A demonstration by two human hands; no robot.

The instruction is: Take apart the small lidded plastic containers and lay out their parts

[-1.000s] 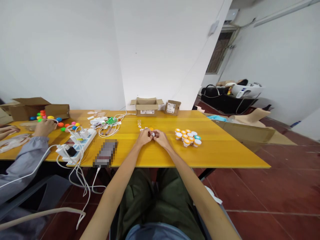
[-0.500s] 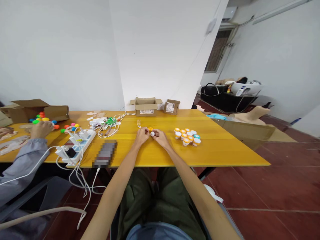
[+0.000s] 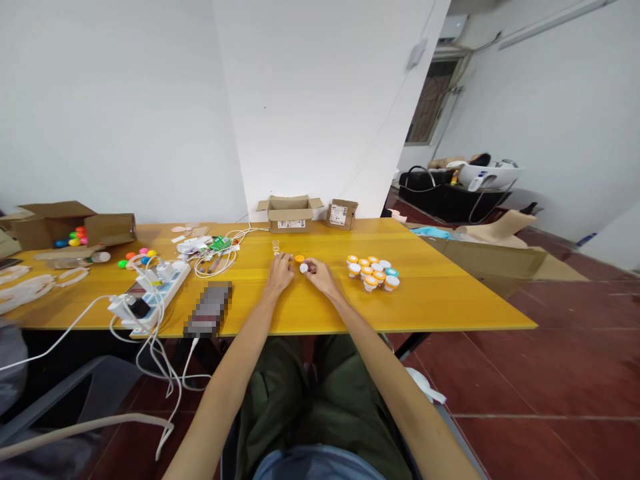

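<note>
Head view: the right hand (image 3: 318,275) pinches a small jar (image 3: 303,267) at its fingertips, low over the table (image 3: 450,300). The left hand (image 3: 281,272) rests just beside, fingers loosely apart, seemingly empty. An orange lid (image 3: 299,259) lies just beyond the jar, between both hands.

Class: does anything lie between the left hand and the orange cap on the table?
Nothing visible: the orange cap sits on bare tabletop just right of the left hand; the right hand pinches a white piece beside it.
</note>
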